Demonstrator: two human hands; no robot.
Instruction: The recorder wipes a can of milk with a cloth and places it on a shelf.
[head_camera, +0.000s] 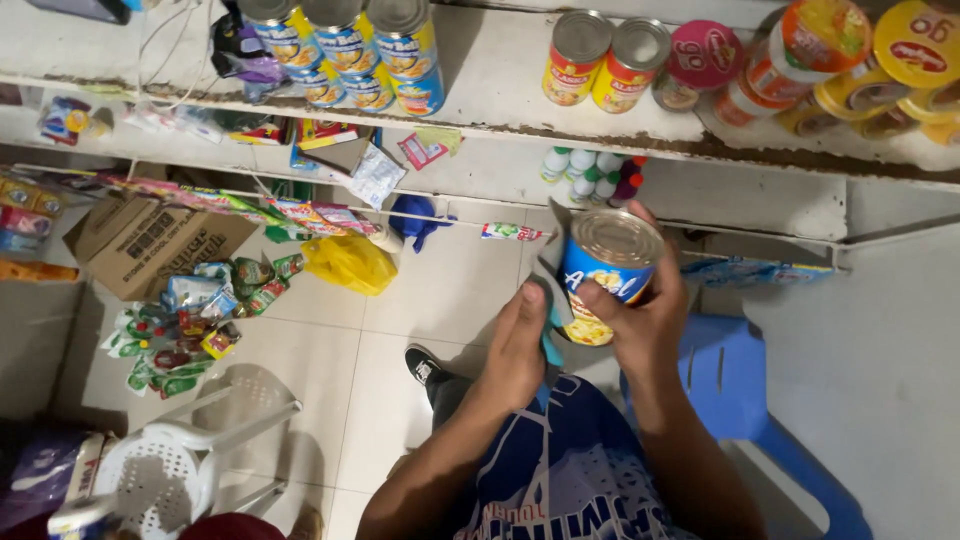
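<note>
A white plastic chair (170, 460) stands low on the left, with a cardboard box (150, 240) on the floor above it. Near the middle, the left hand (520, 350) presses a teal cloth (551, 325) against a blue can (605, 272), which the right hand (645, 315) grips below the shelf (500, 90). A blue stool (740, 385) sits just right.

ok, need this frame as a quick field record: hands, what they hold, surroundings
right hand: wrapped around a blue-labelled can, held in front of the shelf
left hand: pressing a teal cloth against the can's side
shelf: white, holding more blue-labelled cans and red-and-yellow cans
floor: cardboard box, yellow bag, snack packets
seating: white plastic chair, blue plastic stool
</note>
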